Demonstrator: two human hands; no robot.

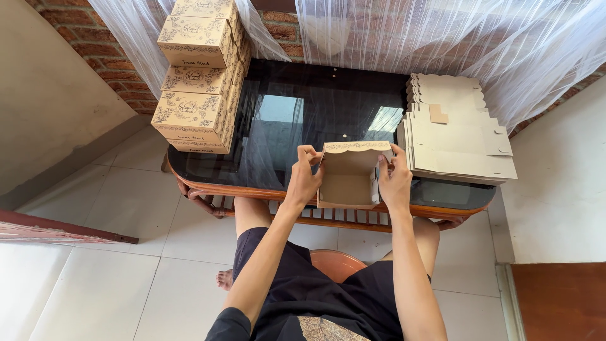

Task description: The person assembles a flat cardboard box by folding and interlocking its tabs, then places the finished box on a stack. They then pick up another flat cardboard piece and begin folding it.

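1. The half-folded cardboard box [346,180] sits at the near edge of the glass-topped table [284,113], directly in front of the seated person; its mouth faces up toward the camera and the inside shows only bare brown card, with nothing in it; the far wall carries a scalloped rim with a printed floral band.
2. The left hand [304,179] grips the box's left wall, fingers curled over the top edge and thumb pressing at the upper corner; it is closed on the card, not loose.
3. The right hand [395,180] holds the box's right wall in the same way, fingers pinching a side flap near the upper right corner; both hands touch the box at once, one on each side.
4. To the right of the box, just beside the right hand, lies a stack of flat unfolded box blanks [456,136]; the sheets are plain grey-brown on the showing side, with scalloped edges at the far end and small tabs along the right; a small loose card piece [437,113] rests on top.
5. At the far left of the table stands a tower of finished closed boxes [199,79], kraft coloured with floral print, piled several high and well apart from the hands; their lids are shut, so what they hold cannot be told.
6. Behind the table hangs a sheer white curtain [442,38] over a brick wall [95,50]; the floor is pale tile [113,252]; the person wears dark shorts, knees under the table's wooden frame.
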